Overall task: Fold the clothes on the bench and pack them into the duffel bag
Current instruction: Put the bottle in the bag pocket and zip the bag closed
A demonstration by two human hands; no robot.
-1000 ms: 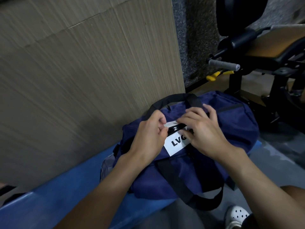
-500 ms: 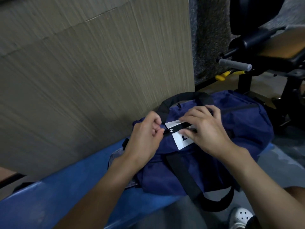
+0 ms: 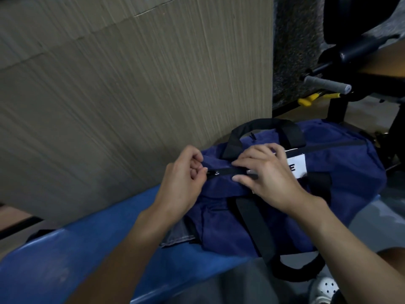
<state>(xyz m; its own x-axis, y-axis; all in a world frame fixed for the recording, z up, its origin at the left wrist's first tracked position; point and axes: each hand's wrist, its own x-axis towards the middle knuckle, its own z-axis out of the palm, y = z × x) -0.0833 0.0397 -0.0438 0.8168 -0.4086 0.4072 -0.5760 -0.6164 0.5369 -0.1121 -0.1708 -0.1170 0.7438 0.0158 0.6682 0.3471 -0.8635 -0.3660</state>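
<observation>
Between the two hands runs the black zip (image 3: pixel 232 171) of the duffel bag (image 3: pixel 219 227), and its line is what the coming pull depends on. It lies almost level across the top of the bag, rising a little towards the right hand (image 3: pixel 269 178) and dropping towards the left hand (image 3: pixel 184 178).

At the low end, the left hand has its thumb and curled fingers pinched on the zip pull (image 3: pixel 213 172), so it is the nearer and working hand. Just beside it, the right hand lies on the bag with its fingers stretched out on either side of the zip, pressing the cloth down without gripping it. A white label (image 3: pixel 295 163) shows just past its knuckles.

The bag sits on the blue bench (image 3: pixel 87 249), directly under both hands. Below the left wrist, a strip of grey cloth (image 3: pixel 175 235) pokes out from the bag's near left end; whether it lies under the bag or hangs out of it cannot be told.

Packing looks nearly finished. Any further pull should probably follow the zip's own line, away from the bracing right hand.
</observation>
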